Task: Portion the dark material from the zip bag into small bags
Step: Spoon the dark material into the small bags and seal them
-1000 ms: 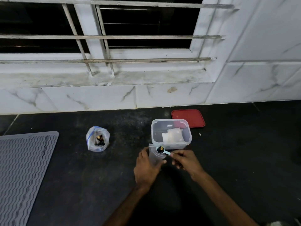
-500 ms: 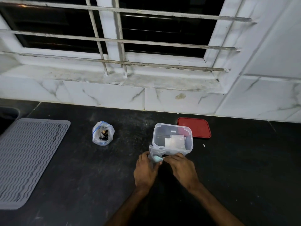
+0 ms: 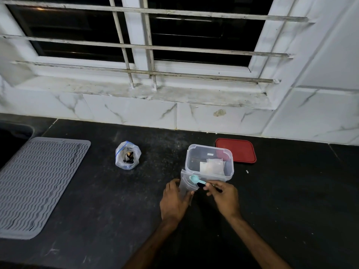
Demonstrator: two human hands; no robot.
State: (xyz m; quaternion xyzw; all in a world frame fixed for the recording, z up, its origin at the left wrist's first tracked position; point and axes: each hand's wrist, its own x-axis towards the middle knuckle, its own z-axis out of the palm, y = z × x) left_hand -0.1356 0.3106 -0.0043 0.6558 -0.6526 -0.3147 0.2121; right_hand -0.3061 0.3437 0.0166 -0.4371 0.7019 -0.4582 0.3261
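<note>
Holding: my left hand (image 3: pixel 173 200) grips a small clear bag (image 3: pixel 185 183) upright, fingers curled round its left side, just in front of the clear tub (image 3: pixel 230 167).
Spoon: my right hand (image 3: pixel 223 197) pinches the handle of a light blue spoon (image 3: pixel 194 179) between thumb and fingertips. Its bowl sits at the small bag's mouth, with a dark spot on the handle.
Dark material: it lies in the zip bag (image 3: pixel 127 155), which stands open, a blue strip at its rim, well to the left of my hands.
Tub contents: pale packets (image 3: pixel 211 166) lie inside; the tub has no lid on.
Lid: a red lid (image 3: pixel 236 150) lies flat just behind and to the right of the tub.
Counter: a black counter (image 3: pixel 97 210) carries all of this.
Mat: a grey ribbed mat (image 3: pixel 38 183) lies at the far left.
Wall: white marbled tiles (image 3: pixel 136 113) under a barred window.
</note>
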